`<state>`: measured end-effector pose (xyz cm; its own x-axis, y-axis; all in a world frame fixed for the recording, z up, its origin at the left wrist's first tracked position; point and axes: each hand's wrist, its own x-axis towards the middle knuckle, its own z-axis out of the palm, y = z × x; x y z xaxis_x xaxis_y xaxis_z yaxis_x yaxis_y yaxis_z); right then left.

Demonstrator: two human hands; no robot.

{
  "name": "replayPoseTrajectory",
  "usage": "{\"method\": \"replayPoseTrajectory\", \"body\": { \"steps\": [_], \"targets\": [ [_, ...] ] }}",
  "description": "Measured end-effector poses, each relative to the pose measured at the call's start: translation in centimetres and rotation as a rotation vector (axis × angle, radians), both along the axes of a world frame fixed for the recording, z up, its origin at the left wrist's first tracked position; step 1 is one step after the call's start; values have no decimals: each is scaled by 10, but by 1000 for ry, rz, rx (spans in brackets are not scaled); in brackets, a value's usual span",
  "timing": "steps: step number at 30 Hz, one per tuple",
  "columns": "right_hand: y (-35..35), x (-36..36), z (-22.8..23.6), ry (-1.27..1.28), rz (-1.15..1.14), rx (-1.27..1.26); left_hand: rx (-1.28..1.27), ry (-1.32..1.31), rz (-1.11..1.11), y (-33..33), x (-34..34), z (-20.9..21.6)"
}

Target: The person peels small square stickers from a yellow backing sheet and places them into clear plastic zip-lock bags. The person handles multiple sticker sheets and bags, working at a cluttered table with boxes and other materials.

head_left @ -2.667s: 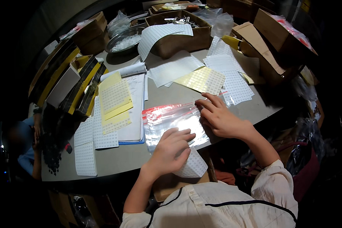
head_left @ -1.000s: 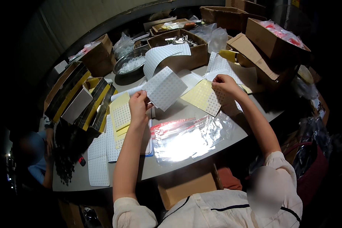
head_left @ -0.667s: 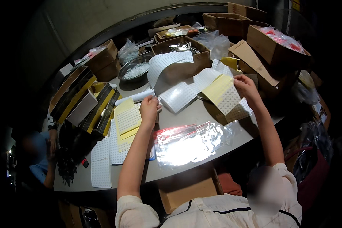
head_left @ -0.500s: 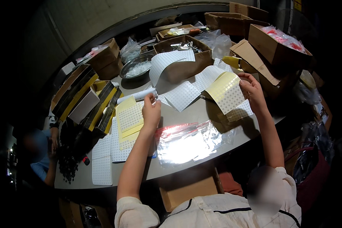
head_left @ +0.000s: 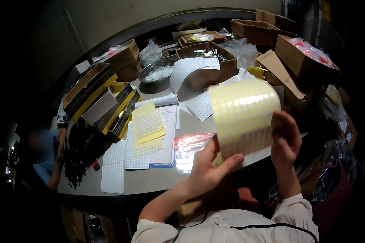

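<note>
1. Leftmost bit worth a look: your loose yellow label sheets lie on white papers on the table. Thin stuff, so I'd guess they slide around at a nudge.
2. Next over, the clear zip bags with red strips lie flat, partly hidden by your hand. That shiny film is probably super slick, so don't count on it as a steady base.
3. Your left hand has the lower left corner of the yellow sticker sheet pinched, thumb in front and fingers mostly tucked behind. Solid spot imo: it's a corner, so most of the labels stay untouched.
4. The sheet itself is up in the air right in front of you, above the table, between both hands. It's bowed into a big curve, so I'd call it light and bendy with a bit of spring. Glossy too, so maybe slippery. Hold it by the edges and go easy; a hard squeeze could crease it or lift stickers.
5. Your right hand is at the right edge, fingers half curled. Can't tell if it's actually pinching or just steadying. A light edge hold there should keep the curl tame.
</note>
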<state>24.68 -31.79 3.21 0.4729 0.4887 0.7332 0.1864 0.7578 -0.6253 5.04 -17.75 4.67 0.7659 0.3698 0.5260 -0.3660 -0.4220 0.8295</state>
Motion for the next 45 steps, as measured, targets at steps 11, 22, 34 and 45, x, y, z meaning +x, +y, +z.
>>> {"method": "replayPoseTrajectory", "body": {
  "steps": [11,22,34,45],
  "targets": [
    [-13,-33,73,-943,-186,-121,26,62,156,-47,-89,43],
    [-11,-53,23,-620,188,-469,-99,1,452,-44,-122,26],
    [1,-43,-44,-667,90,-633,38,251,437,-20,-69,-48],
    [8,-53,-50,-1015,-180,-588,179,314,466,-22,-50,-80]
  ]
}}
